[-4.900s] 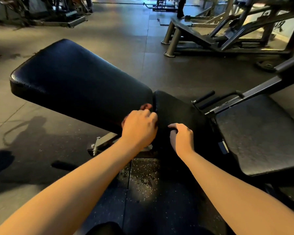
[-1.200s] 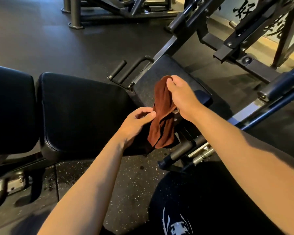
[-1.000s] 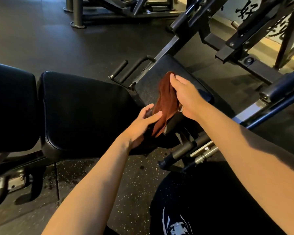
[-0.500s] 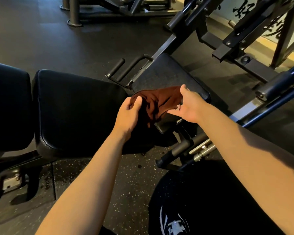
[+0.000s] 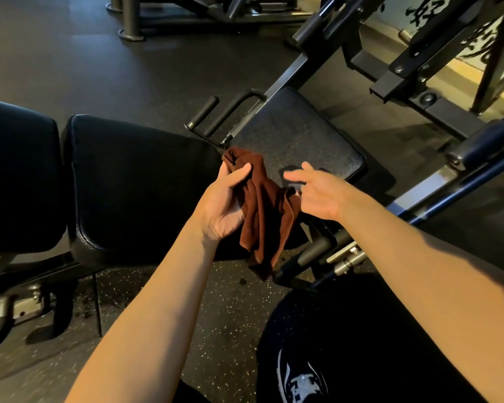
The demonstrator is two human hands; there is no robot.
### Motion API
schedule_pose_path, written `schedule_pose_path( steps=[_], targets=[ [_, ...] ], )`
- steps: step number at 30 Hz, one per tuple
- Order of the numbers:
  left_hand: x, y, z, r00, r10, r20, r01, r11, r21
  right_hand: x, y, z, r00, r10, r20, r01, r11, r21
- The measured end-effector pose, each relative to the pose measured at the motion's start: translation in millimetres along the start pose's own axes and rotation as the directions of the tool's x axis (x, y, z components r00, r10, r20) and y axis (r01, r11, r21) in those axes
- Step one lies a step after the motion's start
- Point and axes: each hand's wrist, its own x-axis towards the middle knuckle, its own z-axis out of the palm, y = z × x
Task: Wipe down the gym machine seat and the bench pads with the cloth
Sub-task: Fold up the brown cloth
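One hand now: L hand (image 5: 226, 205) holds cloth (image 5: 262, 216), R hand (image 5: 317, 193) let go.

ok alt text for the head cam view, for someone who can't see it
A person's left hand grips a bunched brown cloth that hangs down in front of a black machine seat, while the open right hand hovers beside it. A black bench pad sits to the left on a dark gym floor.
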Motion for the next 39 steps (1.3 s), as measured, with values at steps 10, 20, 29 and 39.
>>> schedule_pose_path(
  steps=[10, 20, 29, 39],
  targets=[
    [-0.7, 6.0, -10.8, 0.904, 0.010, -0.427, 0.062, 0.986, 0.154, 11.3, 10.1, -2.0, 0.937, -0.200, -0.288, -0.015, 0.798, -0.602],
    [-7.4, 18.5, -27.3, 0.770, 0.437, -0.465, 0.375, 0.279, 0.884, 18.8, -5.5, -8.2, 0.749, -0.433, -0.502, 0.307, 0.897, -0.317],
    [-13.5, 22.5, -4.8, 0.889, 0.223, -0.400, 0.012, 0.862, 0.507, 9.5, -2.0, -18.5, 0.828, -0.531, -0.182, 0.204, 0.587, -0.783],
    [-12.3, 27.0, -18.1, 0.863, 0.479, -0.163, 0.247, -0.118, 0.962, 3.2, -7.7, -25.4, 0.691, -0.722, -0.033, 0.195, 0.230, -0.953]
  ],
)
